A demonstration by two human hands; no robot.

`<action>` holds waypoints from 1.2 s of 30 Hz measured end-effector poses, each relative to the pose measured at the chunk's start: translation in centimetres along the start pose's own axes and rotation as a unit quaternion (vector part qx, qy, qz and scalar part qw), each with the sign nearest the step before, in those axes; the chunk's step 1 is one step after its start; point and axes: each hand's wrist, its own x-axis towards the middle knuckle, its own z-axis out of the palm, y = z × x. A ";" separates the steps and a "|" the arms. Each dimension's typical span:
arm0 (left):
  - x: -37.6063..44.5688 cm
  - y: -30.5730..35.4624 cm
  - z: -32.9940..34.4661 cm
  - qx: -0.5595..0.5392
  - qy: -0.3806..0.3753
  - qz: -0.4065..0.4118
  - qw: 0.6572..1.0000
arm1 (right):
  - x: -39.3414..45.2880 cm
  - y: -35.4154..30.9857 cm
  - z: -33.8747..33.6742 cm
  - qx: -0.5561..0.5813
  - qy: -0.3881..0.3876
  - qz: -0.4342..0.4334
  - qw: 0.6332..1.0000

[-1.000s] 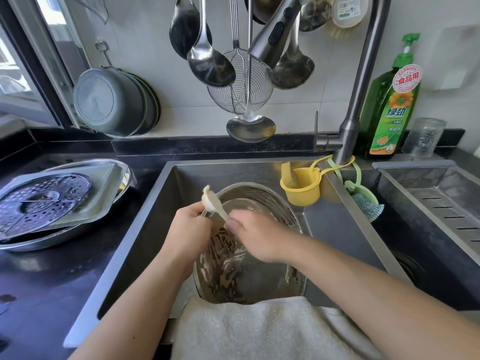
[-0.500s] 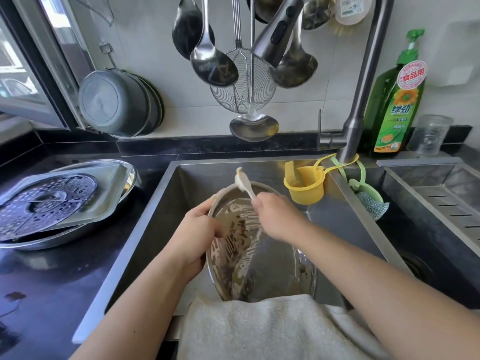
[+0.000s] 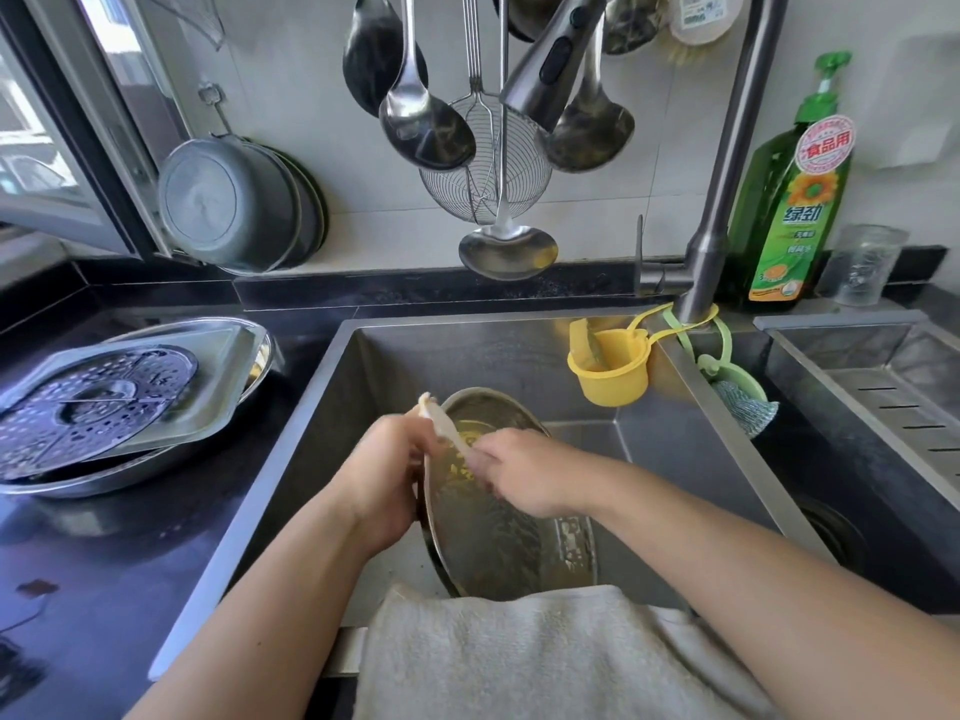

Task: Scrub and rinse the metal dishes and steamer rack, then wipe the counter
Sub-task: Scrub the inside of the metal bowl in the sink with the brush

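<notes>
A green dish-soap bottle (image 3: 795,200) is stood at two o'clock beside the faucet (image 3: 727,163); ladles (image 3: 423,122) and a wire skimmer (image 3: 485,166) are hung at twelve; a yellow cup (image 3: 608,368) is hooked inside the sink; a pale towel (image 3: 509,657) is draped at six.

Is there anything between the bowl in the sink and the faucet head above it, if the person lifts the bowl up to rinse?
Nothing visible blocks it. The bowl is tilted in the sink, held by the left hand; the right hand scrubs inside. The faucet head hangs above, in front of the ladles.
</notes>
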 end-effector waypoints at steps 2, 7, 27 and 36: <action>0.4 0.1 -0.8 -0.042 0.033 -0.048 0.997 | -0.2 -0.3 0.1 -0.019 -0.044 -0.019 0.999; 0.9 0.7 -1.9 0.066 0.000 -0.174 0.983 | -0.5 -0.6 1.2 -0.098 -0.159 -0.067 0.980; 1.8 0.4 -1.4 -0.165 0.133 0.063 0.975 | -1.8 -2.4 -2.4 0.114 -0.082 0.028 0.990; 3.0 0.0 -1.7 -0.339 0.158 0.112 0.921 | -2.2 -3.0 -0.9 0.020 -0.099 0.055 0.993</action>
